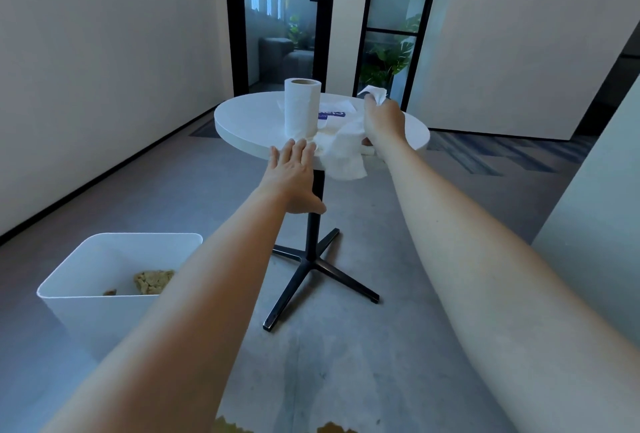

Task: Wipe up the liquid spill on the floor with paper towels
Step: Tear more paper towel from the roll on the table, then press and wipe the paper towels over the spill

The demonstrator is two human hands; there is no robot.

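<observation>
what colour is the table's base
The base is black, seen best in the head view.

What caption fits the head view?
Left hand rests on the table beside the paper towel roll; right hand grips a sheet.

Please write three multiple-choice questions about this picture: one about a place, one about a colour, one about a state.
1. Where does the paper towel roll stand? A on a chair; B on the round table; C on a shelf.
2. Which colour is the bin? A white; B black; C red.
3. What is the right hand doing? A hanging idle; B gripping a paper towel sheet; C making an empty fist.
Answers: B, it stands upright there; A, its walls are white; B, its fingers curl round the sheet.
</observation>
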